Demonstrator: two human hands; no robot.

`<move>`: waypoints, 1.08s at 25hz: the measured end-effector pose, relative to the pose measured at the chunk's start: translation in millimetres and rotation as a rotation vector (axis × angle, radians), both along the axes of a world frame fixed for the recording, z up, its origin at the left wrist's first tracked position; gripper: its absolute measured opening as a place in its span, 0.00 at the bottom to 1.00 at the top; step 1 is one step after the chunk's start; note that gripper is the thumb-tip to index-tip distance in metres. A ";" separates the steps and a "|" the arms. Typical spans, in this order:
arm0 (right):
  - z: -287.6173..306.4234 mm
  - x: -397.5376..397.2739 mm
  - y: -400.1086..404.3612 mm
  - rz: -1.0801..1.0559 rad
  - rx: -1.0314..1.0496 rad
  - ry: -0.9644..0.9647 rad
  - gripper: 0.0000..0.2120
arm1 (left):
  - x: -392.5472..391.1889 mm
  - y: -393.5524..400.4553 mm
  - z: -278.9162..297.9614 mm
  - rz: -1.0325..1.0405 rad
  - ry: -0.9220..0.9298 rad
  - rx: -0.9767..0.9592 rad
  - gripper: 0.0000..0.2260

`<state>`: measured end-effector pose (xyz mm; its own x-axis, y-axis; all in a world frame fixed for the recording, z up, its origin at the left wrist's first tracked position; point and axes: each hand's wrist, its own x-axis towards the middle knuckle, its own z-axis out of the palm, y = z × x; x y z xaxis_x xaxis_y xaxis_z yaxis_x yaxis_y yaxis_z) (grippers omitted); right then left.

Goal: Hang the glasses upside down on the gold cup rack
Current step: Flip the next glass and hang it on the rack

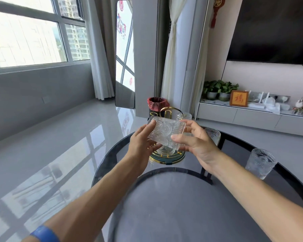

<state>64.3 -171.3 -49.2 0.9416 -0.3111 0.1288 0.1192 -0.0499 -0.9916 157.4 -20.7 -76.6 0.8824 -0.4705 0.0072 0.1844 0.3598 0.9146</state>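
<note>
I hold a clear embossed glass (165,134) on its side in front of the gold cup rack (168,111), between both hands. My left hand (141,143) grips its left end and my right hand (193,140) grips its right end. The rack stands on a round green, gold-rimmed base (166,158) on the dark glass table (234,149). One glass (165,151) sits low on the rack behind my hands, and another (184,116) shows at the rack's right. Two more glasses stand on the table, one (213,135) near the rack and one (260,163) at the right.
A bin with a red liner (157,104) stands on the floor behind the rack. A white low cabinet (252,116) with plants and ornaments runs along the right wall. The glossy grey floor (59,145) lies to the left.
</note>
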 end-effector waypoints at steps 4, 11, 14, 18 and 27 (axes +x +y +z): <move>18.1 25.5 -8.3 0.085 -0.172 0.084 0.22 | 41.9 7.8 26.3 0.151 -0.127 -0.065 0.10; 14.6 107.7 -48.7 -0.350 -1.146 0.051 0.17 | 145.2 -12.9 83.6 0.301 -0.388 0.254 0.31; 1.5 133.4 -59.2 -0.248 -1.207 0.164 0.19 | 175.6 -31.6 89.7 0.292 -0.556 0.465 0.34; -5.8 144.3 -71.3 -0.316 -1.263 0.042 0.19 | 207.8 -62.1 87.5 0.204 -0.650 0.569 0.34; -12.4 144.9 -72.3 -0.349 -1.257 -0.043 0.26 | 230.9 -135.4 67.3 -0.080 -0.746 0.862 0.29</move>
